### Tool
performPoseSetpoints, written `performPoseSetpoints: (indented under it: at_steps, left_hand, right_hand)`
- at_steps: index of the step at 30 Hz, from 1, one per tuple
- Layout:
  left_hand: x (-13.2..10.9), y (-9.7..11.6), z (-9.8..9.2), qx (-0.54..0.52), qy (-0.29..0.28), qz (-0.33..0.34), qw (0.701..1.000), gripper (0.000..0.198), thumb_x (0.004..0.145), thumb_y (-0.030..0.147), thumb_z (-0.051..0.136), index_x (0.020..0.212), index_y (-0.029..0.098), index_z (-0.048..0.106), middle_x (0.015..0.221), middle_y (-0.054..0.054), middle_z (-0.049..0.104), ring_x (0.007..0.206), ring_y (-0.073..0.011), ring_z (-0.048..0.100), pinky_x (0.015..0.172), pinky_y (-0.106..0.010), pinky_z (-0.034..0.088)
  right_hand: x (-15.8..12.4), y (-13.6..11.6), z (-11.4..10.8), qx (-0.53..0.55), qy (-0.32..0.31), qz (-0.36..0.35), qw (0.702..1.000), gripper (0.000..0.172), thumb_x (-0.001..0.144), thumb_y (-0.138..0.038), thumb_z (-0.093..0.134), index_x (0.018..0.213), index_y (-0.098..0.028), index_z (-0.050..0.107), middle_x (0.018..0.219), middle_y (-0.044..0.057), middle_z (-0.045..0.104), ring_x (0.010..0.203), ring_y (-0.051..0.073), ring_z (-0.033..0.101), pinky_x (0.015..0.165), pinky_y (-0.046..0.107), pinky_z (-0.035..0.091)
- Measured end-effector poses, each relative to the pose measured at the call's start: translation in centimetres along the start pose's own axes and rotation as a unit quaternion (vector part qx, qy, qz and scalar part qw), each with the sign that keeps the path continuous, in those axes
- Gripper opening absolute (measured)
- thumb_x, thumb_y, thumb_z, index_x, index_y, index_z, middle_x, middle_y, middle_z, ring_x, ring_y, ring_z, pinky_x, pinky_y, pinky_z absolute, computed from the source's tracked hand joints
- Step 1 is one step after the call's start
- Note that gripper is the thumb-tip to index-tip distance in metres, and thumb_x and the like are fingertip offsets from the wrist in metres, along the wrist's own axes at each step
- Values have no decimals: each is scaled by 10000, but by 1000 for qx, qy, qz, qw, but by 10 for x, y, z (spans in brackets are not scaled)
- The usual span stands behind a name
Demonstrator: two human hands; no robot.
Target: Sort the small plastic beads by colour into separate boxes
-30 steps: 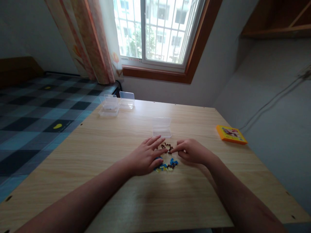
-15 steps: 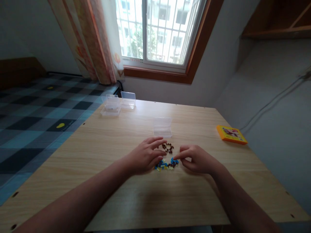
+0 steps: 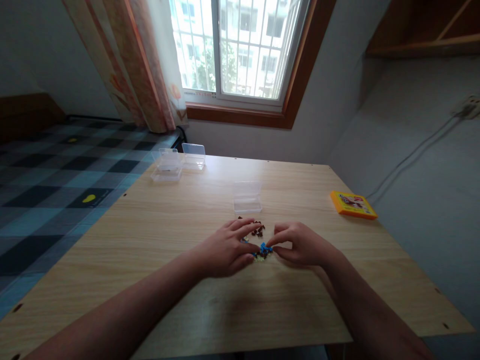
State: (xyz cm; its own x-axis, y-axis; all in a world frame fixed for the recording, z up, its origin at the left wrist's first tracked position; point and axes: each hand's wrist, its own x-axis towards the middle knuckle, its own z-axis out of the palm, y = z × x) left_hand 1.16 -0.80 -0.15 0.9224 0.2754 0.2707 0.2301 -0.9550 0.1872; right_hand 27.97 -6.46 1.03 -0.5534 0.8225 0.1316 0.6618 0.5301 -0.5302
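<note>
Small blue pieces (image 3: 265,248) lie on the wooden table between my two hands, with pale yellow and dark ones around them. My left hand (image 3: 229,246) is spread flat over the left part of this pile, its fingertips at the blue pieces, and it hides some of them. At the right edge of the blue pieces is my right hand (image 3: 296,243), thumb and index finger apart, their tips close to the pieces. Just behind the pile lie small brown pieces (image 3: 258,231), partly under my left fingers.
An open clear plastic box (image 3: 247,204) stands behind the pieces. More clear boxes (image 3: 167,173) are at the table's back left corner. On the right lies a yellow-orange box (image 3: 353,205). A checkered bed (image 3: 71,182) adjoins the table's left side.
My left hand has moved right over the pile, covering more of the yellow and blue pieces. My right thumb and index finger have come to the blue pieces. The view has shifted slightly.
</note>
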Motion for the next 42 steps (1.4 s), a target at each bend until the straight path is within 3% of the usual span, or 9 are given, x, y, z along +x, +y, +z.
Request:
performPoseSetpoints:
  at_steps: [6, 11, 21, 37, 42]
  left_hand:
    - [-1, -4, 0, -2, 23, -6, 1000, 321, 982, 404, 553, 1223, 279, 724, 1555, -119, 481, 1438, -387, 424, 1151, -578, 386]
    - [-2, -3, -1, -8, 30, 8, 999, 324, 909, 388, 643, 1202, 277, 728, 1551, -111, 484, 1441, -386, 414, 1159, -573, 381]
    - [-1, 11, 2, -11, -16, 32, 999, 414, 866, 433, 715, 1264, 319, 699, 1602, -82, 420, 1467, -401, 374, 1193, -584, 325]
    - [-3, 9, -1, -22, -9, 42, 999, 227, 908, 452, 665, 1023, 290, 776, 1583, -73, 446, 1471, -372, 372, 1176, -567, 357]
    - [-2, 9, -2, -12, -14, 43, 999, 371, 896, 488, 673, 1208, 294, 722, 1584, -108, 441, 1470, -393, 366, 1175, -585, 353]
  right_hand:
    - [1, -3, 3, -3, -21, -8, 1000, 257, 854, -175, 674, 1033, -300, 810, 859, 10, 699, 737, 128, 617, 691, 238, 416]
    - [-1, 1, 0, -12, -20, 17, 1000, 141, 877, -220, 683, 930, -248, 811, 849, 15, 712, 749, 129, 633, 699, 239, 423]
    - [0, 1, 2, -11, -23, 20, 999, 157, 842, -168, 686, 892, -243, 815, 863, 10, 738, 731, 117, 649, 677, 225, 425]
    - [-3, 0, -2, -13, -44, 21, 999, 211, 807, -128, 661, 881, -242, 823, 834, 3, 755, 673, 106, 639, 645, 211, 420]
    - [-4, 0, -3, -10, -65, 7, 998, 225, 790, -109, 648, 869, -232, 819, 784, 1, 739, 662, 110, 625, 647, 213, 422]
